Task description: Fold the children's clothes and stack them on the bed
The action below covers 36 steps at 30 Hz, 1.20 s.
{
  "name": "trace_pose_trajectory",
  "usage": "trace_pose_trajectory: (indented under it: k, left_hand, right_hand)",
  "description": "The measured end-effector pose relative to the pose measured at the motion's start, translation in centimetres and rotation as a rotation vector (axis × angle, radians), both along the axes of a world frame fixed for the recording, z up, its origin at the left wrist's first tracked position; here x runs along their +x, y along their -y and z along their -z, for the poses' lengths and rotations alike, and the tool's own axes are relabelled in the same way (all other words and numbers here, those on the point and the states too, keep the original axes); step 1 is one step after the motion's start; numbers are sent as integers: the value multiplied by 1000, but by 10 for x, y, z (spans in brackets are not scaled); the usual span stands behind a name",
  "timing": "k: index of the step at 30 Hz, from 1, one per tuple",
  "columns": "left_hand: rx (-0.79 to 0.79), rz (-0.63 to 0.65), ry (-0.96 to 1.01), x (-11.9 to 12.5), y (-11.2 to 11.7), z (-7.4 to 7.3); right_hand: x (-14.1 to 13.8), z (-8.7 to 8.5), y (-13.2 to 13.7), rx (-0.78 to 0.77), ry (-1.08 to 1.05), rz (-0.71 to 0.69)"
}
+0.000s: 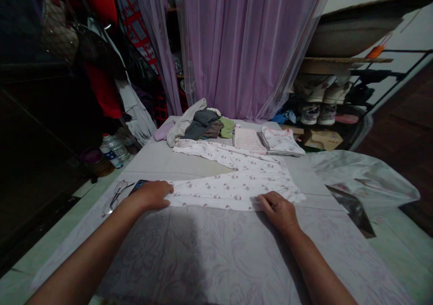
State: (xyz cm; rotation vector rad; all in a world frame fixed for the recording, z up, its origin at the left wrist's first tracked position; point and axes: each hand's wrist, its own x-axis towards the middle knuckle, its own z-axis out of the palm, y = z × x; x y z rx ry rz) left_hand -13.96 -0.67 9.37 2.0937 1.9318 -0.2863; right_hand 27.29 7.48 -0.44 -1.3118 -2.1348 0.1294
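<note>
White pajama pants (233,187) with a small printed pattern lie spread on the cloth-covered surface, legs pointing left and waistband to the right. My left hand (154,195) is closed on the cuff of the nearer leg, thumb and fingers around its end. At the near edge by the waist, my right hand (280,209) pinches the fabric between thumb and curled fingers. A pair of eyeglasses (115,200) and a dark phone (138,186), partly covered by my left hand, lie to the left.
Behind the pants are a crumpled clothes pile (203,123), a folded striped garment (249,140) and folded white clothes (282,141). Bottles (115,149) stand on the floor left. A clear plastic bag (365,178) and shoe rack (324,95) are right; a purple curtain (230,48) hangs behind.
</note>
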Motion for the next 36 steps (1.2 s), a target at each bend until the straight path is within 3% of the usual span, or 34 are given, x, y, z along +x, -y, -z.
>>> trace_pose_trajectory:
  k: [3, 7, 10, 14, 21, 25, 28, 32, 36]
  left_hand:
    - [-7, 76, 76, 31, -6, 7]
    - [32, 260, 202, 57, -4, 30]
    - [148, 269, 190, 60, -3, 48]
    - [186, 274, 98, 60, -7, 61]
    - [221, 224, -7, 67, 5, 58]
    - [217, 193, 57, 65, 22, 54]
    - [179, 139, 164, 62, 20, 48]
    - [264, 154, 251, 70, 0, 50]
    - [366, 252, 237, 89, -17, 79]
  right_hand:
    - [-15, -4, 9, -17, 20, -110]
    - [-25, -1, 21, -38, 92, -355]
    - [-28, 5, 20, -33, 119, -373]
    - [-35, 9, 11, -27, 160, -353]
    - [-38, 10, 19, 35, 216, -267]
    - [-27, 7, 29, 8, 223, -304]
    - [-28, -5, 29, -81, 254, -319]
    - [-63, -21, 22, -127, 227, -281]
    - [-112, -15, 13, -134, 228, -395]
